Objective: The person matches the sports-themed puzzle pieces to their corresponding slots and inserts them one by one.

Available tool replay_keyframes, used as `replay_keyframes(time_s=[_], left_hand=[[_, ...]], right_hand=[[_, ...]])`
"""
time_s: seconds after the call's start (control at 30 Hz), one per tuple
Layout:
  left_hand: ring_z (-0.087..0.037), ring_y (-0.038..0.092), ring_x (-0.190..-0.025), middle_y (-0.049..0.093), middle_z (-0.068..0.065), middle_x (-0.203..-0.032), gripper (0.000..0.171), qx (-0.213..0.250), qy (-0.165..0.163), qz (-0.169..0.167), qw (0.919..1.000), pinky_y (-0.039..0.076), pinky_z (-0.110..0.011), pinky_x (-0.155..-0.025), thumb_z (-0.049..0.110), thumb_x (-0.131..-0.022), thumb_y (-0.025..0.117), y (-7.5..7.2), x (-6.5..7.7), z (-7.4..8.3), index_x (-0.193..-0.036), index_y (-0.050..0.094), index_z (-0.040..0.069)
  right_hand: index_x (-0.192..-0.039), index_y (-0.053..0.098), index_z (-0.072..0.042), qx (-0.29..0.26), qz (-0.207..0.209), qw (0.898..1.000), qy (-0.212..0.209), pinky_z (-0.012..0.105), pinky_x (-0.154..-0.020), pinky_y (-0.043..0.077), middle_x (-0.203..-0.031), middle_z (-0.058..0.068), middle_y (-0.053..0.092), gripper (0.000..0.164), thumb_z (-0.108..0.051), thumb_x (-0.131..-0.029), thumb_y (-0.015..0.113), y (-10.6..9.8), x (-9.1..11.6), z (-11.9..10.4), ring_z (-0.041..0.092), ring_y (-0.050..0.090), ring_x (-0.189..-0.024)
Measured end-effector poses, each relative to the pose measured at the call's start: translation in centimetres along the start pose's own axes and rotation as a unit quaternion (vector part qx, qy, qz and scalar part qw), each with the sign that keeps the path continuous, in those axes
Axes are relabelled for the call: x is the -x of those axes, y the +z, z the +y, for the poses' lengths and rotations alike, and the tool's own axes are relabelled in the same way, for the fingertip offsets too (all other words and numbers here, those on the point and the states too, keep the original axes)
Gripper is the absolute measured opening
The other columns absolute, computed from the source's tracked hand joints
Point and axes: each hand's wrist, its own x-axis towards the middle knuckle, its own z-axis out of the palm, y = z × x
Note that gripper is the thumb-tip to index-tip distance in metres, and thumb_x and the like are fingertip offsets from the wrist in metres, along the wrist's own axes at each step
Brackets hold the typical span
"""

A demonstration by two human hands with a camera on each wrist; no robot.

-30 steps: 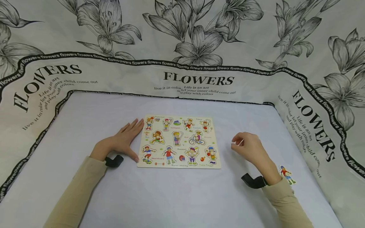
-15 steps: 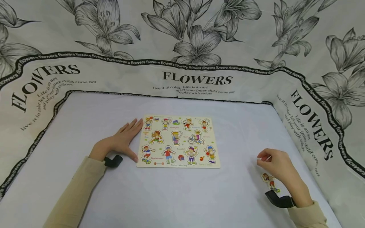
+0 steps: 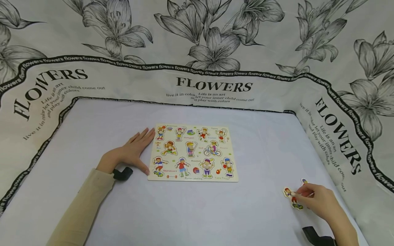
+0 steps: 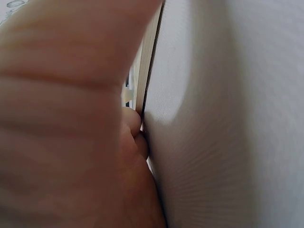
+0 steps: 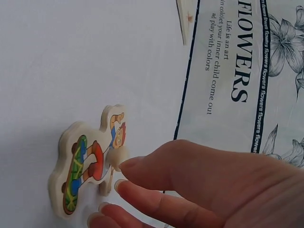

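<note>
My left hand (image 3: 133, 153) lies spread against the left edge of a wooden knob puzzle board (image 3: 192, 175) filled with sports figures. In the left wrist view its fingers (image 4: 130, 118) meet the board's edge (image 4: 147, 66). At the right, my right hand (image 3: 320, 200) reaches over a skateboarder puzzle piece (image 3: 297, 206) lying on the white table. The right wrist view shows the thumb tip (image 5: 130, 165) right at the piece's round wooden knob (image 5: 117, 156), with a gap between the thumb and the curved fingers (image 5: 142, 194) below.
A second puzzle piece (image 3: 304, 181), with a blue helmet, lies just behind my right hand and is mostly hidden. The white tabletop (image 3: 197, 212) stretches between board and pieces. A flower-printed cloth (image 3: 138, 82) edges the table at the back and sides.
My right hand has moved right and toward me from near the board, arriving at the skateboarder piece. My left hand has stayed at the board's edge.
</note>
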Motion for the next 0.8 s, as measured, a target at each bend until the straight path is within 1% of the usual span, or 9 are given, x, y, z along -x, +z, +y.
replay_keyframes(time_s=[0.17, 0.33, 0.5, 0.67, 0.8], left_hand=[[-0.032, -0.013, -0.151, -0.006, -0.014, -0.166, 0.150, 0.001, -0.002, -0.001, 1.0000, -0.006, -0.051, -0.120, 0.066, -0.054, 0.088, 0.0, 0.0, 0.1, -0.158, 0.001, 0.001], [-0.032, -0.013, -0.151, -0.006, -0.014, -0.166, 0.151, -0.002, -0.006, -0.002, 1.0000, -0.006, -0.051, -0.121, 0.066, -0.054, 0.088, 0.0, -0.1, 0.1, -0.158, 0.000, 0.001], [-0.032, -0.013, -0.151, -0.006, -0.014, -0.166, 0.151, -0.006, -0.007, -0.002, 1.0000, -0.006, -0.051, -0.121, 0.066, -0.054, 0.087, 0.0, -0.1, 0.0, -0.158, 0.000, 0.001], [-0.032, -0.012, -0.151, -0.005, -0.014, -0.166, 0.151, -0.006, -0.004, -0.002, 1.0000, -0.006, -0.051, -0.121, 0.067, -0.054, 0.087, 0.0, -0.1, 0.1, -0.158, 0.000, 0.001], [-0.032, -0.012, -0.151, -0.005, -0.014, -0.166, 0.151, -0.005, -0.003, 0.000, 1.0000, -0.006, -0.050, -0.121, 0.067, -0.054, 0.087, 0.1, -0.2, 0.1, -0.158, 0.001, 0.001]], right_hand=[[-0.092, 0.070, -0.001, -0.015, -0.014, 1.000, 0.022, 0.026, -0.054, 0.046, -0.080, -0.001, 0.066, 0.022, -0.021, -0.087, 0.073, 0.7, 0.7, 0.8, 0.013, 0.056, -0.069], [-0.092, 0.069, -0.001, -0.026, -0.014, 0.999, 0.036, 0.026, -0.055, 0.047, -0.079, -0.001, 0.066, 0.021, -0.021, -0.087, 0.074, 1.3, 0.9, 0.9, 0.014, 0.057, -0.070], [-0.091, 0.069, -0.001, -0.022, -0.003, 0.999, 0.034, 0.026, -0.055, 0.045, -0.078, -0.001, 0.065, 0.021, -0.020, -0.087, 0.075, 1.5, 1.0, 0.8, 0.014, 0.056, -0.070], [-0.088, 0.069, -0.004, -0.013, 0.000, 0.999, 0.031, 0.027, -0.054, 0.044, -0.077, -0.002, 0.064, 0.017, -0.020, -0.086, 0.075, 1.8, 1.2, 0.6, 0.014, 0.055, -0.069], [-0.086, 0.069, -0.007, -0.007, 0.010, 1.000, 0.027, 0.027, -0.054, 0.043, -0.075, -0.003, 0.064, 0.014, -0.019, -0.085, 0.076, 2.1, 1.5, 0.7, 0.012, 0.054, -0.067]])
